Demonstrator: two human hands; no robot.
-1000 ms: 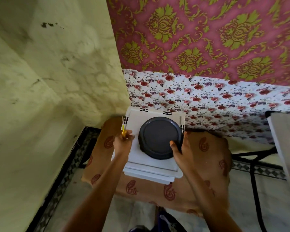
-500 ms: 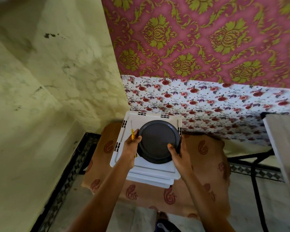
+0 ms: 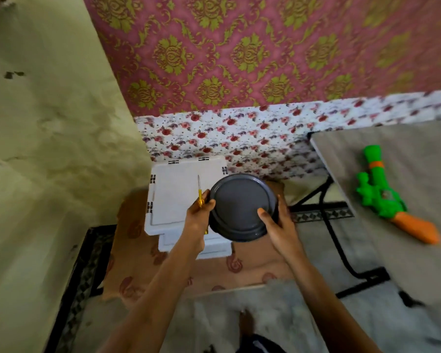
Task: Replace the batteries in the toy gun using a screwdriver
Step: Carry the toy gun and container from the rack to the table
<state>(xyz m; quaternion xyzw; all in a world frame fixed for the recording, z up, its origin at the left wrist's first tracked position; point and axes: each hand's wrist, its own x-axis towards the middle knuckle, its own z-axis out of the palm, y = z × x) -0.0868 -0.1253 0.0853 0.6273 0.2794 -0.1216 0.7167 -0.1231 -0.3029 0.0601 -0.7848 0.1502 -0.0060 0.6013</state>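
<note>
Papered corner | one grey container (image 3: 241,207) gripped by both hands | left hand (image 3: 197,220) pinches one screwdriver (image 3: 200,192)

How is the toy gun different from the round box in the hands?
The toy gun is bright green with an orange end; the round box is plain dark grey. The gun is long and bumpy; the box is round with a flat lid. The gun lies alone on the grey table; the box is held by the left hand and right hand.
</note>
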